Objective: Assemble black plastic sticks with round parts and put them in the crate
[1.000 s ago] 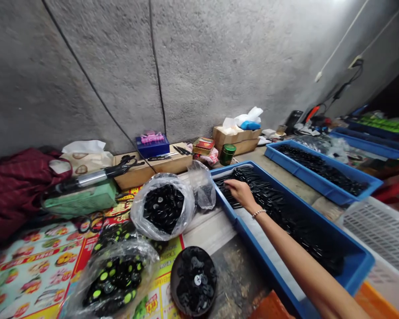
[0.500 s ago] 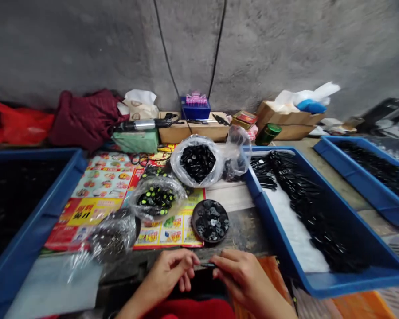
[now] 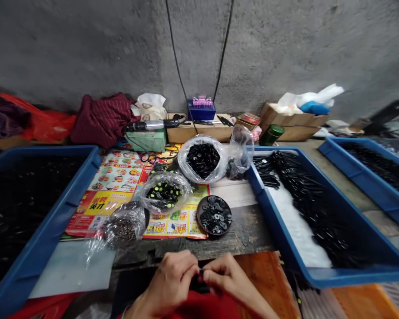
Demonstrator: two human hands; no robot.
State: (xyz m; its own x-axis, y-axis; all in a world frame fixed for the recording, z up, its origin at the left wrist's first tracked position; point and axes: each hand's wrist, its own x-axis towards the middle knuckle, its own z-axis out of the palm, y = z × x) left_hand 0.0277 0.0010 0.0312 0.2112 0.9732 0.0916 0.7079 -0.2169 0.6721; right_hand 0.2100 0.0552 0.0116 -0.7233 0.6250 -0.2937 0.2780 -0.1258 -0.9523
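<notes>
Fingers [image 3: 193,269] of the left hand [image 3: 173,278] and the right hand [image 3: 231,279] meet low in the view, just in front of the worktop's [image 3: 251,226] near edge and above a red garment [image 3: 202,306]. Both hands are curled nearly closed, thumbs and forefingers pinched around a small dark piece [image 3: 201,272] that sits between the two sets of fingertips — mostly covered, so its shape is hard to tell. The right hand's other fingers are partly hidden.

Straight ahead of the hands, near but apart, stands a round dish [image 3: 216,235] full of black discs [image 3: 214,212]. Behind it is an open plastic bag [image 3: 221,170] of black pieces; to the left, a second bag [image 3: 182,190] holds black pieces with yellow-green tops, and a third bag [image 3: 141,221] holds small brownish bits. A printed sheet [image 3: 108,199] lies under or beside these. On the right is a blue tray [image 3: 359,278] with slim black parts [image 3: 301,190] over a white liner [image 3: 295,230] — another blue tray [image 3: 69,208] flanks the left side.
</notes>
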